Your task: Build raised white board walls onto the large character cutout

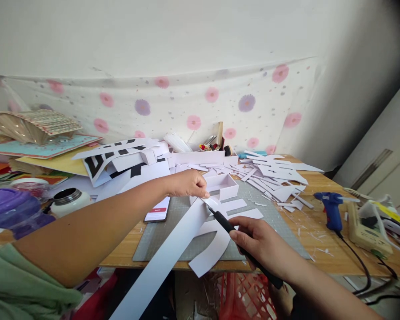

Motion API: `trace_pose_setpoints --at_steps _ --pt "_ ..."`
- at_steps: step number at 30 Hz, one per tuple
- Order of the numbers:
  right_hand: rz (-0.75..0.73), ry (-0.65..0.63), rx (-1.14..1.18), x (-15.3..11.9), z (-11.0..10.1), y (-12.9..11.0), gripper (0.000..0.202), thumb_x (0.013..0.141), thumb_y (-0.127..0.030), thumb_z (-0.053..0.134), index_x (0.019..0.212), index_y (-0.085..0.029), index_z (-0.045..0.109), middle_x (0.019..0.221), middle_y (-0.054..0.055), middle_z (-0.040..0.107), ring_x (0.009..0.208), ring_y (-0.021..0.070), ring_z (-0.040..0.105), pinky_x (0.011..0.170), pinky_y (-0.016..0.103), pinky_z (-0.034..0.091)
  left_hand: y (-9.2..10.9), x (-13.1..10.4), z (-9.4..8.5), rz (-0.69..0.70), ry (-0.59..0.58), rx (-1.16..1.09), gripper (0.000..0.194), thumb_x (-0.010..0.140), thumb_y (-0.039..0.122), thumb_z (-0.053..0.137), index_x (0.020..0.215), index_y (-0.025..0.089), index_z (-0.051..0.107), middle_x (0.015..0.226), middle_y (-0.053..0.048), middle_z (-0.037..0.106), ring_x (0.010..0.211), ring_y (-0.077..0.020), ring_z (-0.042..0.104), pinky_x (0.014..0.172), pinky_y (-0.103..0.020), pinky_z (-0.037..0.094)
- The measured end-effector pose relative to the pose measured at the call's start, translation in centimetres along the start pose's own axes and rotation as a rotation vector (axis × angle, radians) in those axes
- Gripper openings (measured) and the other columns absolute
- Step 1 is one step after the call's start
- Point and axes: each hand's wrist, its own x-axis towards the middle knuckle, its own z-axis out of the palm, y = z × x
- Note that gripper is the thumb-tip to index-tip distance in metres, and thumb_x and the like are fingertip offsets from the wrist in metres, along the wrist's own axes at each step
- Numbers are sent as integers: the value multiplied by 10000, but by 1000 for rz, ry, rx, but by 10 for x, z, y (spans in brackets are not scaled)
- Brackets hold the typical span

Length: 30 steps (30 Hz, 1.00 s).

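My right hand [258, 242] is wrapped round the black handle of a craft knife [225, 221], whose thin blade points up and left onto white board. My left hand [190, 183] is closed, its fingertips at the upper end of a long white strip [166, 255] beside the blade. The strip slants down toward me past the table's front edge. Under it lie cut white pieces [213, 253] on a grey cutting mat [153, 244]. Just behind my left hand stands a small open white box [229, 189].
A phone [157, 211] lies left of the strip, near an open white bottle [70, 200] and a purple-lidded container [11, 211]. White offcuts [273, 178] are heaped behind the mat. At right are a blue glue gun [333, 211] and a power strip [366, 231] with cables.
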Motion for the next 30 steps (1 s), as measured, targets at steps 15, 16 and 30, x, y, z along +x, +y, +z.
trace_pose_setpoints --at_steps 15,16,30 --pt "-56 42 -146 -2 -4 6 243 852 -330 483 914 -168 652 617 -1 576 540 122 513 531 231 398 10 -16 -7 -51 80 -16 249 675 339 615 536 160 513 526 56 351 522 -92 294 500 -250 197" --pt "-50 66 -179 -2 -5 7 242 846 -328 486 896 -164 657 611 0 572 546 126 516 541 237 402 10 -18 -10 -54 112 -29 253 673 333 614 526 161 500 522 58 338 516 -90 284 500 -250 190" --pt "372 344 -980 36 -107 94 331 816 -338 488 993 -129 674 993 208 682 917 372 630 710 422 429 9 -34 20 -157 401 -481 366 766 534 552 718 181 474 621 51 417 540 -99 371 520 -220 257"
